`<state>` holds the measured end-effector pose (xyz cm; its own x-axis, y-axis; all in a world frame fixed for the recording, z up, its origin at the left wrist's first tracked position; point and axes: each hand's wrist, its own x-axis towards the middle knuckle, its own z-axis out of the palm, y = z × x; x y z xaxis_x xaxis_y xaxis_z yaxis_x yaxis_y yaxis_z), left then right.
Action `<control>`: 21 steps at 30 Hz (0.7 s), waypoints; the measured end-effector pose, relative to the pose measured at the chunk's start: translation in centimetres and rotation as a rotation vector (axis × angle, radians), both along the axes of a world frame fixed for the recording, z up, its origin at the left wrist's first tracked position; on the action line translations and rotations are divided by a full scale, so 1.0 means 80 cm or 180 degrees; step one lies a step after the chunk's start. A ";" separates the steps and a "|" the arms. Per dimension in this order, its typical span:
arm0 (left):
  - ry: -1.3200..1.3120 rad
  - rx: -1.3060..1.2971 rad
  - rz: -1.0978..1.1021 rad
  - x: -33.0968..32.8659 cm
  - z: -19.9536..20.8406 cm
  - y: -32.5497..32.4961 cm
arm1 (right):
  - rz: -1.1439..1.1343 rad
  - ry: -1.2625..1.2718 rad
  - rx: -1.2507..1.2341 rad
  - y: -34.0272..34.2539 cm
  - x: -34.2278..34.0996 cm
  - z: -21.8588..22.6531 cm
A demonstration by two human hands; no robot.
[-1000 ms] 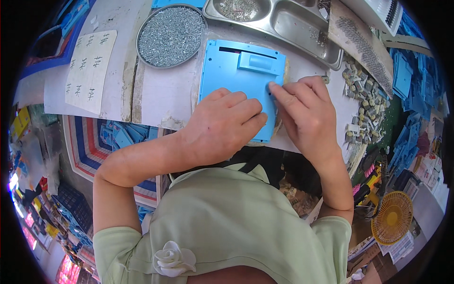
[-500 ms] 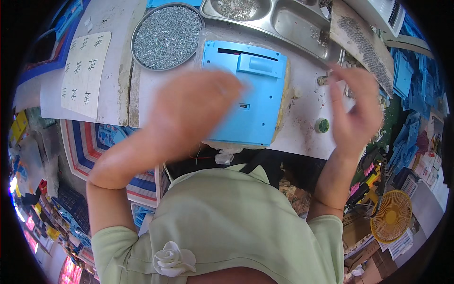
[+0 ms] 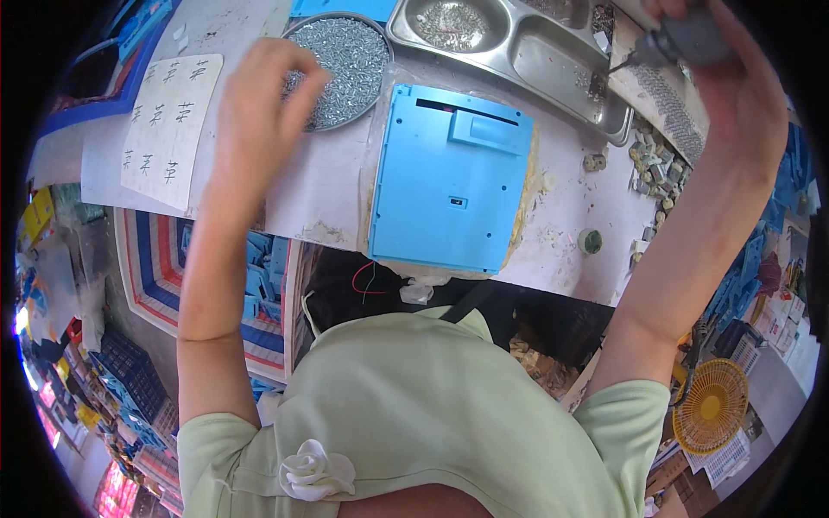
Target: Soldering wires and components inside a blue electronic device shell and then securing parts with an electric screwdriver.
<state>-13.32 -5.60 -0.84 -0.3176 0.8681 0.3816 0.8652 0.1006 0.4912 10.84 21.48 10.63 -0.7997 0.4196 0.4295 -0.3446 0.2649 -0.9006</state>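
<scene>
Left hand [image 3: 259, 104] reaches open-fingered over the round screw dish [image 3: 350, 60], hiding part; right hand [image 3: 734, 78] grips a grey electric screwdriver [image 3: 682, 39], cut off above the steel tray [image 3: 527, 60].

So by count: one blue plastic panel [image 3: 449, 181] between the hands, one round dish of screws [image 3: 350, 65] under the left hand [image 3: 259, 112], one two-compartment steel tray [image 3: 518, 56] near the right hand [image 3: 725, 69], one sheet of paper [image 3: 168, 129].

Pale green short-sleeved top, white fabric rose
</scene>
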 end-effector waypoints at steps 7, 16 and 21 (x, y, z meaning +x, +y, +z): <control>-0.0622 0.0248 -0.1530 0.143 0.032 -0.005 | 0.0730 0.0323 -0.1516 -0.147 0.046 -0.010; -0.0556 0.0664 -0.1469 0.151 0.022 -0.002 | 0.0170 0.0432 -0.1304 -0.190 0.046 -0.015; -0.0190 0.0805 -0.1256 0.150 0.006 -0.008 | 0.0145 0.0454 -0.1146 -0.192 0.037 -0.021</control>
<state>-1.33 -6.21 -0.33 -0.0098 0.8091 0.5876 0.7828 -0.3594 0.5079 13.76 6.12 8.97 -0.7638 0.5291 0.3696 -0.4773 -0.0777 -0.8753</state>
